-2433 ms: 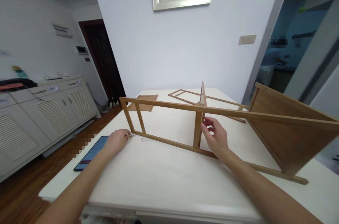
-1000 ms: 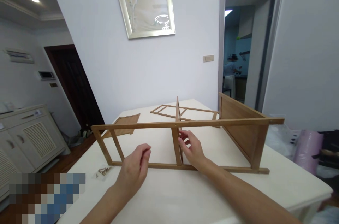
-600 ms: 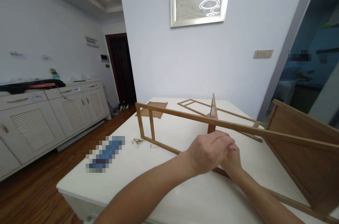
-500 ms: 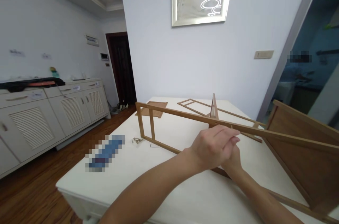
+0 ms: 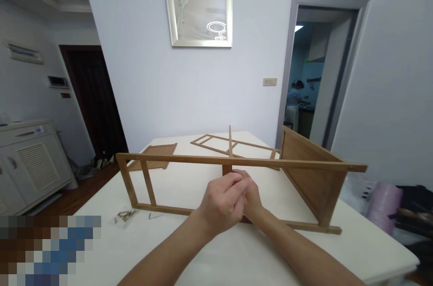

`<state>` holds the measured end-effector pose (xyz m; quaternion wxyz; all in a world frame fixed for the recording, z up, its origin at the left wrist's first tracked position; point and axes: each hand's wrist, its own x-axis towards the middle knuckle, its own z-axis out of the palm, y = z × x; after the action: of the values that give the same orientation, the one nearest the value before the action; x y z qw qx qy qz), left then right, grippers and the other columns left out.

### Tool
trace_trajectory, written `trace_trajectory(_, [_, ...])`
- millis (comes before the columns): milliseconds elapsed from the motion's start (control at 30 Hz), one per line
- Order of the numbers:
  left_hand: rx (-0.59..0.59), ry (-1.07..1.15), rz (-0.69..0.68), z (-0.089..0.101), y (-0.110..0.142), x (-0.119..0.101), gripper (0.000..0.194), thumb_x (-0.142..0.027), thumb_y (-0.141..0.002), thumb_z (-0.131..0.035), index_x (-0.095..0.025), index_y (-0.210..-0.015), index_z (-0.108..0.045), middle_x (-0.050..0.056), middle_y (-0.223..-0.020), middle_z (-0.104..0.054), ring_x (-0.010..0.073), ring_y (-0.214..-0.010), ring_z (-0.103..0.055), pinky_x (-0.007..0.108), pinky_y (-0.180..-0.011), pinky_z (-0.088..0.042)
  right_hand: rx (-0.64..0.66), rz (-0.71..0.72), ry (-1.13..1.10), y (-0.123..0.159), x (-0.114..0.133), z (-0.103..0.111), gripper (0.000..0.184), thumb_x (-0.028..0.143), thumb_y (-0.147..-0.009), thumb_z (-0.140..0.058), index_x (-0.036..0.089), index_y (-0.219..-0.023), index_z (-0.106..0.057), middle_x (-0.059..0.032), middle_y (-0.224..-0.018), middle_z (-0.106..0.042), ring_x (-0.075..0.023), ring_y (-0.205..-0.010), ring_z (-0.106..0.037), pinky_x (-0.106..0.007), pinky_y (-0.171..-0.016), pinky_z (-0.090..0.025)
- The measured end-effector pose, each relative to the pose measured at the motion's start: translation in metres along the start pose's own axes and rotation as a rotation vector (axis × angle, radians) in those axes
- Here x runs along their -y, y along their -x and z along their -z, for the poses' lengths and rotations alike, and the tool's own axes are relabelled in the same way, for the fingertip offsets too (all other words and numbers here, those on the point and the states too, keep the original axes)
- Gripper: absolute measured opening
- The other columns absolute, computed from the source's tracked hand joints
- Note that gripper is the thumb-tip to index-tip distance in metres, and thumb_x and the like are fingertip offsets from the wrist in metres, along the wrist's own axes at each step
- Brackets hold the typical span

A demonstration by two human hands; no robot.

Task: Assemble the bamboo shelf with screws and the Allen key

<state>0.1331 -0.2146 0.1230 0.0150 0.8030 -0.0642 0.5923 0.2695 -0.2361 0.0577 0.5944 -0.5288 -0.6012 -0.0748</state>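
Note:
My left hand (image 5: 221,200) and my right hand (image 5: 253,198) are closed and pressed together in front of a wooden frame (image 5: 189,159) that stands on its long edge. A small brass-coloured tip, apparently of a screw (image 5: 244,175), pokes up between the right fingers; the left fingers hide what they pinch. Just behind the hands, an upright wooden shelf board (image 5: 230,141) meets the upper rail. At the frame's right end a wooden panel (image 5: 309,168) is joined to it. Loose screws (image 5: 125,216) and a hex key (image 5: 154,216) lie at the frame's left.
Another wooden panel (image 5: 155,153) lies at the back left of the white table (image 5: 216,259), and a second ladder-like frame (image 5: 216,143) lies behind. A pink roll (image 5: 384,202) and dark items stand beyond the right edge. A person (image 5: 295,99) is in the room through the doorway.
My view has turned to the right, bringing the whole right end of the frame into sight. Both hands stay together, now slightly lower against the upper rail.

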Motion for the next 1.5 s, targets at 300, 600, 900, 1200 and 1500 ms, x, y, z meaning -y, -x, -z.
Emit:
trace_trajectory(300, [-0.038, -0.091, -0.030, 0.006, -0.001, 0.006, 0.033, 0.001, -0.075, -0.055, -0.013, -0.104, -0.064, 0.009, -0.085, -0.069, 0.0154, -0.076, -0.065, 0.026, -0.067, -0.057, 0.008, -0.060, -0.104, 0.004, -0.006, -0.004, 0.023, 0.030, -0.089, -0.051, 0.023, -0.110, -0.056, -0.0070, -0.096, -0.066, -0.0189, -0.080, -0.063, -0.031, -0.064, -0.056])
trace_trajectory(600, [-0.039, -0.178, -0.042, 0.013, -0.002, 0.018, 0.029, -0.002, -0.076, -0.056, -0.015, -0.100, -0.065, 0.006, -0.080, -0.070, 0.0143, -0.072, -0.066, 0.025, -0.064, -0.056, -0.006, -0.065, -0.099, 0.003, -0.010, -0.006, 0.026, 0.028, -0.090, -0.050, 0.023, -0.114, -0.057, -0.0051, -0.095, -0.063, -0.0158, -0.081, -0.062, -0.026, -0.059, -0.053])
trace_trajectory(900, [-0.132, -0.146, 0.050, 0.035, -0.016, 0.023, 0.023, -0.003, -0.078, -0.057, -0.017, -0.092, -0.067, 0.003, -0.080, -0.071, 0.0128, -0.073, -0.067, 0.023, -0.067, -0.057, 0.007, -0.081, -0.113, 0.003, -0.004, -0.008, 0.022, 0.033, -0.090, -0.052, 0.022, -0.109, -0.057, -0.0052, -0.090, -0.064, -0.0152, -0.076, -0.062, -0.026, -0.057, -0.053])
trace_trajectory(1200, [-0.146, -0.129, 0.081, 0.035, -0.020, 0.020, 0.020, -0.004, -0.078, -0.057, -0.017, -0.090, -0.066, 0.002, -0.079, -0.073, 0.0127, -0.072, -0.069, 0.022, -0.068, -0.057, 0.008, -0.116, -0.120, 0.001, -0.009, -0.008, 0.024, 0.035, -0.091, -0.052, 0.022, -0.111, -0.057, -0.0053, -0.091, -0.064, -0.0164, -0.079, -0.063, -0.027, -0.059, -0.053])
trace_trajectory(1500, [-0.018, -0.098, 0.016, 0.018, -0.004, 0.024, 0.023, -0.002, -0.078, -0.055, -0.016, -0.095, -0.064, 0.004, -0.080, -0.073, 0.0125, -0.070, -0.068, 0.022, -0.066, -0.056, 0.004, -0.102, -0.105, 0.002, -0.010, -0.007, 0.023, 0.032, -0.091, -0.052, 0.022, -0.111, -0.058, -0.0044, -0.090, -0.065, -0.0156, -0.077, -0.062, -0.025, -0.057, -0.052])
